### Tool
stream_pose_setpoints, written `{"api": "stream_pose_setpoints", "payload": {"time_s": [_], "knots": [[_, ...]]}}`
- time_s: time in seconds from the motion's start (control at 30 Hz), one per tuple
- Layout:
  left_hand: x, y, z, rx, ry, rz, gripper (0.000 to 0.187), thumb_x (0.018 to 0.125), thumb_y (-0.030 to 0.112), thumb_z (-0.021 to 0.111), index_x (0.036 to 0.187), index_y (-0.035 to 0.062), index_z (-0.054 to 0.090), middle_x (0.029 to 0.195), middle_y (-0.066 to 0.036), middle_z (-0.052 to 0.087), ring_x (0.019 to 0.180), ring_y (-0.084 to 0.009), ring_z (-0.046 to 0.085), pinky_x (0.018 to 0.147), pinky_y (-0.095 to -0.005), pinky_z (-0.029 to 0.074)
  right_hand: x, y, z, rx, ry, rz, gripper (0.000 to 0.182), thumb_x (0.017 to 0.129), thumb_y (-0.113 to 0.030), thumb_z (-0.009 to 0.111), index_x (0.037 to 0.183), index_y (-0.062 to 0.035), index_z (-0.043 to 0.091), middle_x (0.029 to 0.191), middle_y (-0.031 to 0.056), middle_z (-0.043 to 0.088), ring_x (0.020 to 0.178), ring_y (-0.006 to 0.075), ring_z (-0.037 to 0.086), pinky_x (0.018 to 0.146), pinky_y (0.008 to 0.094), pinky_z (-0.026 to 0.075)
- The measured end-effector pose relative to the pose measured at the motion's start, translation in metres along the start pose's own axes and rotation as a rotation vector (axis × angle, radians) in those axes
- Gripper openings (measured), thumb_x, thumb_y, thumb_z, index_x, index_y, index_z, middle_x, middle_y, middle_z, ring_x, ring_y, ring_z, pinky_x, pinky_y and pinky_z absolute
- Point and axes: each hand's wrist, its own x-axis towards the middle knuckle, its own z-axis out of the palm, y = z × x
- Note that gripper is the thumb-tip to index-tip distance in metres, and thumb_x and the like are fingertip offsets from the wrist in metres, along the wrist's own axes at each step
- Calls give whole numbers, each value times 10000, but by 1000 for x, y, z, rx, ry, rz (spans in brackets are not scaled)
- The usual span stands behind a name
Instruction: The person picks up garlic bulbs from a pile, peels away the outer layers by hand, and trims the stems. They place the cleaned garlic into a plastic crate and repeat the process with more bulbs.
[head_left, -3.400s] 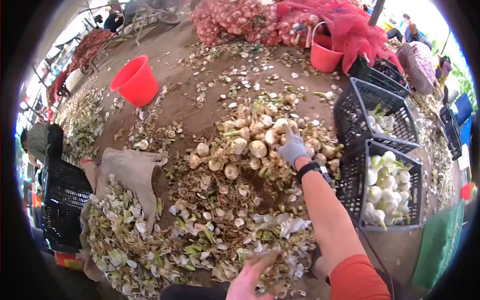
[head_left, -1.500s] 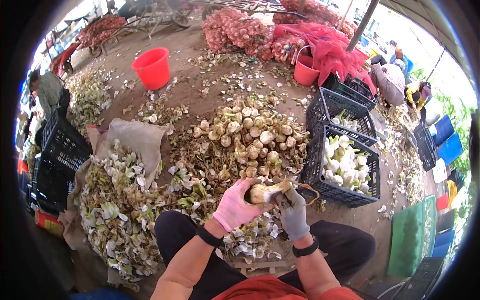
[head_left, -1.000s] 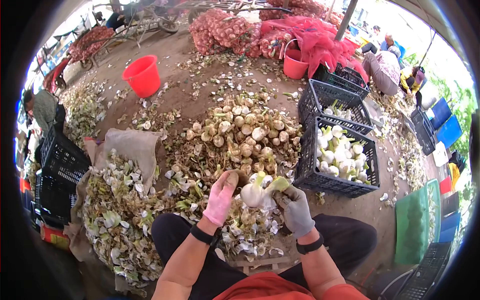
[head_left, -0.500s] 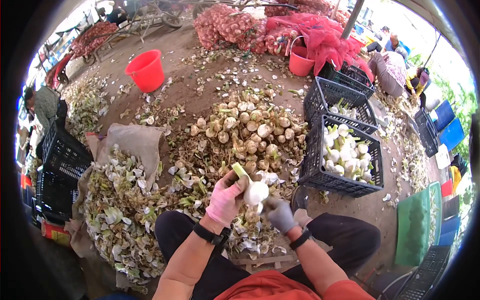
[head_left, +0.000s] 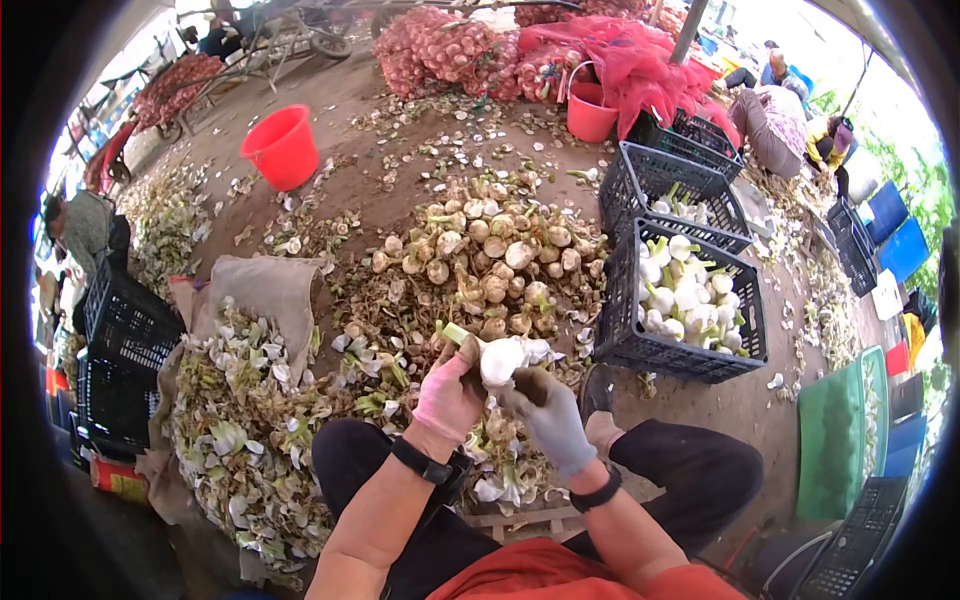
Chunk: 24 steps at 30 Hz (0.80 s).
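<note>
A white, peeled-looking garlic bulb [head_left: 502,361] with a pale green stem stub is held in front of me. My left hand [head_left: 450,396], in a pinkish glove with a dirty thumb, is closed around its stem side. My right hand [head_left: 553,418], in a grey glove with dark soiled fingers, is closed against the bulb's lower right side; its fingertips are partly hidden. Beyond my hands lies a heap of unpeeled garlic bulbs [head_left: 495,250] on dry husks. To the right, a black plastic crate [head_left: 680,362] holds clean white garlic bulbs with stems.
Garlic skins and leaves [head_left: 250,450] pile up on my left beside a beige sack [head_left: 262,290]. A red bucket [head_left: 280,148] stands ahead. Another black crate [head_left: 655,180] adjoins the near one. Black crates [head_left: 125,350] stack at far left, a green tub [head_left: 835,440] at right. Other people crouch nearby.
My right hand has come up and in against the bulb. The bulb has turned, its stem now pointing more to the left. The view has shifted slightly.
</note>
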Motion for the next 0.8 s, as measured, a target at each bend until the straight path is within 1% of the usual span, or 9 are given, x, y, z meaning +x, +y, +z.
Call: {"api": "stream_pose_setpoints", "payload": {"time_s": [0.13, 0.23, 0.3, 0.37, 0.47, 0.6, 0.7, 0.77, 0.8], "knots": [[13, 1, -14, 10, 58, 84, 196, 981, 159, 500, 1130, 42, 552, 1120, -109, 627, 1068, -248, 604, 948, -381, 509, -22, -11, 0, 94, -301, -87, 29, 859, 15, 608, 862, -8, 624, 799, 38, 639, 730, 71, 584, 640, 226, 471], [21, -6, -26, -28, 112, 88, 165, 979, 133, 506, 1109, 44, 553, 1087, -95, 628, 1042, -226, 611, 929, -381, 517, -39, 6, -17, -332, -441, -84, 337, 794, 81, 561, 1110, -31, 595, 977, 134, 654, 971, 183, 615, 842, 293, 485], [20, -9, -21, 22, 109, 45, 160, 971, 122, 521, 1110, 50, 555, 1061, -88, 627, 1019, -220, 615, 915, -378, 523, -30, 45, -46, -1195, -182, -152, 546, 783, 62, 577, 1307, -54, 477, 1260, 202, 527, 1190, 246, 505, 987, 340, 420], [18, -18, -19, 65, 77, 57, 149, 952, 67, 534, 1099, 49, 553, 1056, -63, 624, 1002, -211, 617, 890, -375, 529, -24, 46, -62, -1162, -102, -69, 691, 790, -5, 660, 1406, -54, 351, 1409, 201, 374, 1287, 278, 403, 1053, 365, 365], [-2, -36, 31, 330, 2, -21, 215, 935, 95, 568, 1141, 38, 546, 1096, -91, 611, 1016, -240, 610, 910, -360, 511, -19, 41, -56, 150, -23, -60, 816, 790, -111, 766, 1426, -4, 266, 1372, 142, 415, 1264, 223, 416, 1035, 360, 394], [6, -61, 33, 339, -89, -108, 214, 895, 144, 650, 1068, 33, 594, 1080, -104, 641, 1030, -220, 602, 959, -366, 476, 0, 18, -85, 248, 52, -28, 548, 842, -55, 698, 1320, -37, 431, 1131, 43, 590, 989, 124, 591, 811, 264, 525], [22, -33, 45, 222, 3, 9, 177, 900, 196, 654, 1020, 72, 613, 1050, -81, 669, 1049, -223, 611, 953, -365, 476, 11, -11, -148, 68, 448, -142, 328, 856, -22, 657, 1152, -24, 516, 986, 45, 599, 795, 98, 577, 639, 234, 507], [28, -22, 30, 202, 14, 87, 163, 932, 229, 606, 991, 79, 629, 1039, -53, 668, 1058, -226, 610, 964, -378, 469, 30, 3, -240, 574, 326, -420, 238, 925, -52, 566, 1159, -23, 531, 1027, 79, 620, 898, 151, 626, 770, 258, 540], [25, -17, 32, 222, 48, 96, 146, 931, 222, 607, 998, 95, 630, 1038, -46, 669, 1054, -218, 612, 957, -380, 473, 32, -18, -268, 690, 572, -311, 204, 951, -85, 522, 1147, -34, 543, 1052, 99, 623, 960, 194, 634, 835, 299, 556]]}}
